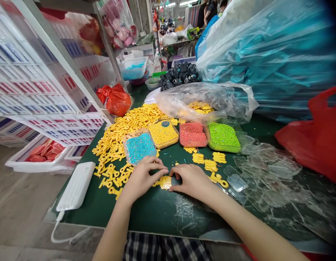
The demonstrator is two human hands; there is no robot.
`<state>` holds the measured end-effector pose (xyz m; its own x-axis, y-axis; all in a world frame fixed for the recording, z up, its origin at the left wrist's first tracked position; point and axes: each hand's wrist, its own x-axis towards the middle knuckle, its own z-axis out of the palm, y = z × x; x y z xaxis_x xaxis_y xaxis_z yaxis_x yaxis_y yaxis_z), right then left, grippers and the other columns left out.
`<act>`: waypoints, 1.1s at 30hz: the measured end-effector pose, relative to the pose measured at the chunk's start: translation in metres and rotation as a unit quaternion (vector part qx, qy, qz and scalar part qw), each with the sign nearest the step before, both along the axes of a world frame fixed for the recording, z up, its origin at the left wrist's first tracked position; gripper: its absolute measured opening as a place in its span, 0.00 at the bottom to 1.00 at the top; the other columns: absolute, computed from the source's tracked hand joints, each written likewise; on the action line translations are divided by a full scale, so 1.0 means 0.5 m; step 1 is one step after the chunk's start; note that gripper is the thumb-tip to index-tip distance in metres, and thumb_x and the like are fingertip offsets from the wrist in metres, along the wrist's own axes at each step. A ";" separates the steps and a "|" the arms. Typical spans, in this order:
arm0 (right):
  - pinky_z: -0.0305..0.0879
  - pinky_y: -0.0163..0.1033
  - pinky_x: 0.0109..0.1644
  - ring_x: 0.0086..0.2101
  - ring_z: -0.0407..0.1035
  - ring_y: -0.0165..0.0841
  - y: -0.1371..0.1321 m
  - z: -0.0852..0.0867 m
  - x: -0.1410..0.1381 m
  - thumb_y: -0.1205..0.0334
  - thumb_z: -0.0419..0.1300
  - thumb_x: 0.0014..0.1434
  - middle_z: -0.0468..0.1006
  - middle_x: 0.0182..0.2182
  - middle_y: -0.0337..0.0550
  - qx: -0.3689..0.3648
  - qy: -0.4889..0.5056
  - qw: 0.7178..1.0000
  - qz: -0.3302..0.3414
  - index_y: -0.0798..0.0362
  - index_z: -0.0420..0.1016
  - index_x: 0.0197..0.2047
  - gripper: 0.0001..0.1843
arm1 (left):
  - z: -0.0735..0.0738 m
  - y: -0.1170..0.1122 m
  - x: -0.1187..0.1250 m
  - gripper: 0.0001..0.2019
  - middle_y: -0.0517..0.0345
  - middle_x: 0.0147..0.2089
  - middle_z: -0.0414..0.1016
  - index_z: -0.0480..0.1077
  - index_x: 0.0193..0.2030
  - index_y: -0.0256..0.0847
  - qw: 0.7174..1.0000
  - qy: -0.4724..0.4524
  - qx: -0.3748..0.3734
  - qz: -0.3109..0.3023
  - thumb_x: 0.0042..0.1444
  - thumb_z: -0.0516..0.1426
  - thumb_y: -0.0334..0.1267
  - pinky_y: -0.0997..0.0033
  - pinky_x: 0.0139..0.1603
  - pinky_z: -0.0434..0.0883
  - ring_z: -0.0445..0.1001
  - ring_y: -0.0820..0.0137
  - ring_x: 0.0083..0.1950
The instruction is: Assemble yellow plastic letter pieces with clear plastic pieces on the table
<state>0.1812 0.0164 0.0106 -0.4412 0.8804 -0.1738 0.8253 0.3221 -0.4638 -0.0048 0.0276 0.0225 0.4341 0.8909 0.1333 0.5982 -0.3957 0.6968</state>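
Both hands rest on a dark green table (157,210) around one small yellow plastic piece (166,182). My left hand (143,177) pinches its left side with curled fingers. My right hand (191,179) grips its right side, fingers bent over it. Just behind stand trays of tiny beads: blue (140,147), yellow (163,133), pink (193,134) and green (223,137). A heap of yellow plastic pieces (121,134) spreads to the left, and a few more (210,163) lie beside my right hand.
Clear plastic covers (260,170) lie scattered at the right. A white power bank (77,185) with a cable sits at the left edge. Clear bag (208,99), red bags (117,99) (320,137), black parts (180,74) and a large blue-filled bag (273,54) stand behind. Shelving (42,79) is left.
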 end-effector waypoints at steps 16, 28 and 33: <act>0.58 0.37 0.37 0.39 0.73 0.37 -0.005 -0.003 -0.010 0.54 0.71 0.48 0.80 0.35 0.40 -0.020 0.007 0.999 -0.034 0.50 0.78 0.37 0.14 | -0.054 -0.003 0.000 0.09 0.55 0.37 0.75 0.81 0.37 0.44 0.993 0.095 -0.061 -0.037 0.59 0.58 0.40 0.68 0.43 0.67 0.72 0.66 0.42; 0.57 0.37 0.34 0.39 0.73 0.38 -0.010 -0.006 -0.007 0.52 0.69 0.51 0.80 0.35 0.40 -0.026 0.001 0.999 -0.032 0.50 0.78 0.40 0.15 | -0.052 0.003 -0.013 0.12 0.55 0.39 0.74 0.80 0.42 0.47 0.996 0.042 -0.062 -0.040 0.61 0.56 0.46 0.66 0.45 0.68 0.71 0.66 0.42; 0.57 0.36 0.34 0.38 0.74 0.38 -0.009 -0.002 -0.008 0.53 0.70 0.50 0.80 0.33 0.39 -0.038 0.003 0.998 -0.040 0.49 0.78 0.39 0.14 | -0.039 0.004 -0.029 0.13 0.55 0.37 0.76 0.81 0.38 0.46 0.996 0.024 -0.086 -0.006 0.58 0.58 0.49 0.67 0.43 0.70 0.73 0.66 0.39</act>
